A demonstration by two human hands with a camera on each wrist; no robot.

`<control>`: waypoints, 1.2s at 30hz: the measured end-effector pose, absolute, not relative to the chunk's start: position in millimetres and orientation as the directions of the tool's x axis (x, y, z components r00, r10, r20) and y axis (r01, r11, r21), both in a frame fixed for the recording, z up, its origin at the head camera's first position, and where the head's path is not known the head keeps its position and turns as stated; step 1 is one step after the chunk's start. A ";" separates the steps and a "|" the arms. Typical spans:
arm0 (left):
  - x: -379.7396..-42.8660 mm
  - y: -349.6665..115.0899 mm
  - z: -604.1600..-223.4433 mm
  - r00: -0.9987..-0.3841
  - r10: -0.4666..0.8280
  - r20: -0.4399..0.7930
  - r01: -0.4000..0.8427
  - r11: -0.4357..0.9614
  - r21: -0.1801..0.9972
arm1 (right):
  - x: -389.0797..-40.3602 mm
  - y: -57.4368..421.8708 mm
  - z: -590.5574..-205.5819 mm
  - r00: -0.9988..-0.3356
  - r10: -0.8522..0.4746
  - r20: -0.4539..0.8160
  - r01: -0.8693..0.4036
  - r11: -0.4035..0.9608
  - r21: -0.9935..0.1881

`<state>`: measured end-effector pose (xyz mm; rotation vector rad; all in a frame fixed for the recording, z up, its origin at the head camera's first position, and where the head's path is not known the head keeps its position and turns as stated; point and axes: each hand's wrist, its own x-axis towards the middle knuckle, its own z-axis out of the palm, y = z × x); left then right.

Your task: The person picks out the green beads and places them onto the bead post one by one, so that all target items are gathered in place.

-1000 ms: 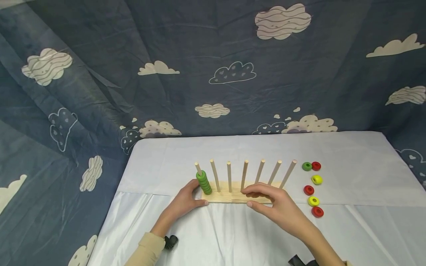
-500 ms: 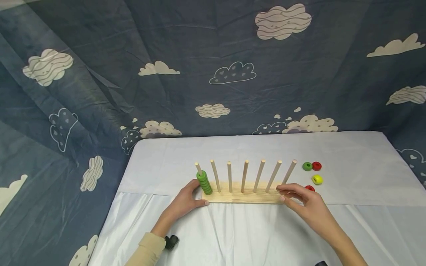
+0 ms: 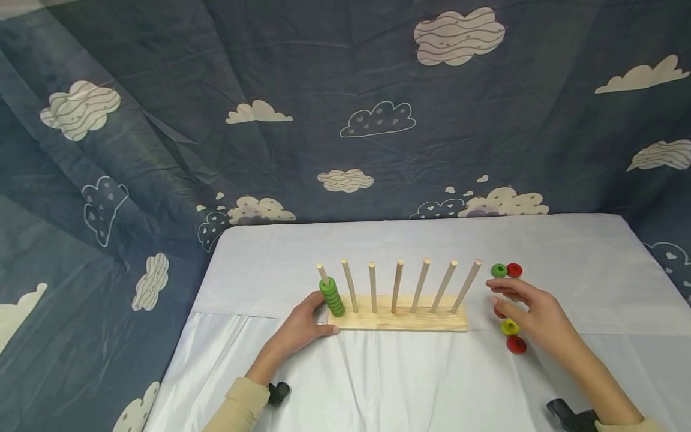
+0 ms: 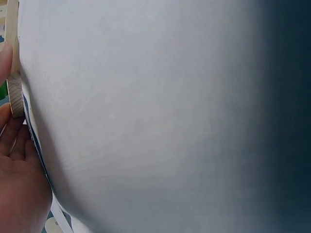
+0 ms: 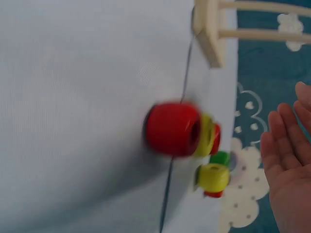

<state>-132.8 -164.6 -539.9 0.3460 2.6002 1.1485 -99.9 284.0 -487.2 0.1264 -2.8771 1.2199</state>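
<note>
A wooden peg stand (image 3: 405, 323) with several upright pegs lies across the table; green beads (image 3: 332, 297) are stacked on its leftmost peg, and the other pegs are bare. My left hand (image 3: 301, 327) grips the stand's left end, thumb on the front edge and fingers behind. To the right of the stand, my right hand (image 3: 537, 312) hovers over loose beads with fingers extended and nothing between them. Under its fingertips the head view hides a yellow bead (image 5: 214, 177), which shows in the right wrist view. A red bead (image 3: 499, 312) peeks out below the thumb.
Beyond the right fingertips lie a green bead (image 3: 499, 270) and a red bead (image 3: 514, 270), side by side. Nearer the front are a yellow bead (image 3: 509, 327) and another red bead (image 3: 516, 344). White cloth (image 3: 421, 372) covers the table; a dark cloud-print curtain (image 3: 302, 150) hangs behind.
My right hand has moved rightward from the middle of the stand, past its right end, to the loose beads. My left hand has stayed on the stand's left end.
</note>
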 end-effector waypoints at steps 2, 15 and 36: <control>-132.7 -164.3 -539.7 -0.932 0.326 -0.155 0.103 0.651 0.752 | -106.0 290.1 -490.0 -0.998 -0.063 0.006 -0.048 0.690 -0.722; -133.1 -163.7 -540.4 -0.935 0.312 -0.167 0.085 0.657 0.749 | -138.2 318.0 -500.5 -0.995 -0.073 0.062 -0.095 0.713 -0.694; -132.6 -164.2 -539.4 -0.935 0.313 -0.169 0.085 0.657 0.749 | -178.4 335.4 -523.9 -0.993 -0.093 -0.076 -0.027 0.793 -0.609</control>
